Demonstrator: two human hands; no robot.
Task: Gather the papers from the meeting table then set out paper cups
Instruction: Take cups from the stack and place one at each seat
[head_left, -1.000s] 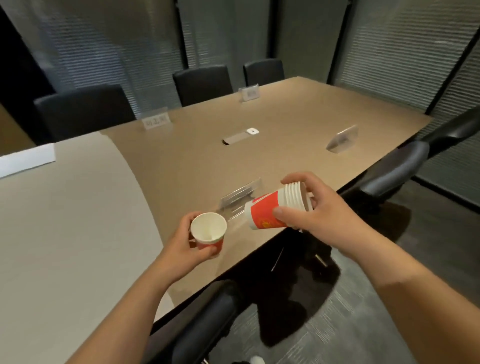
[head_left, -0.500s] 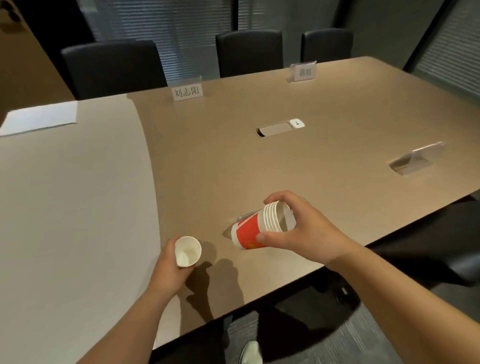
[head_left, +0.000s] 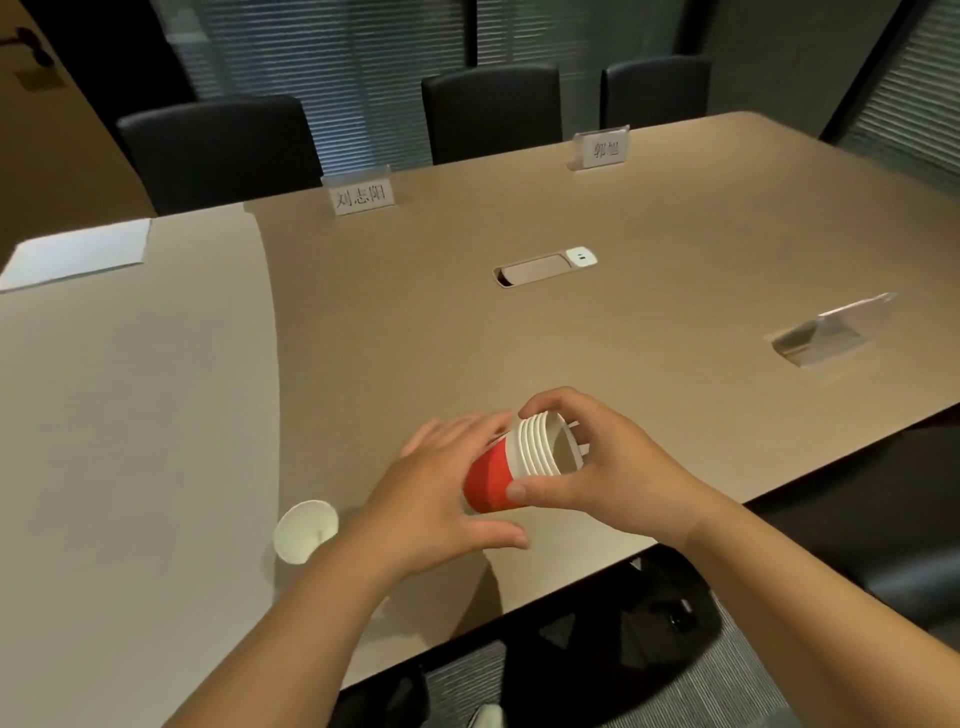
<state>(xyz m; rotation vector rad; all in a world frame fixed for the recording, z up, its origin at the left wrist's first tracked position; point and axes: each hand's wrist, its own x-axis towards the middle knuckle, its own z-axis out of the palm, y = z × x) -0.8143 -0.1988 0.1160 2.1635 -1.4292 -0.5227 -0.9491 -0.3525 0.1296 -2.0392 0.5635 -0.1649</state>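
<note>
A stack of red-and-white paper cups (head_left: 496, 475) lies on its side in the air above the near table edge. My right hand (head_left: 608, 467) grips it round the white rims, thumb underneath. My left hand (head_left: 441, 499) reaches to the stack's red base with its fingers fairly straight behind it and its thumb spread below. One single paper cup (head_left: 305, 531) stands upright on the meeting table (head_left: 649, 322), just left of my left wrist. A white sheet of paper (head_left: 78, 252) lies at the far left of the table.
Two name plates (head_left: 362, 196) (head_left: 600, 148) stand along the far edge, and a clear one (head_left: 831, 332) stands at the right. A cable socket (head_left: 543, 267) sits mid-table. Black chairs (head_left: 218, 150) line the far side; another chair is at the near right.
My left hand set the single cup down on the table and moved right to the base of the stack. My right hand still holds the stack, its rims now turned more toward me.
</note>
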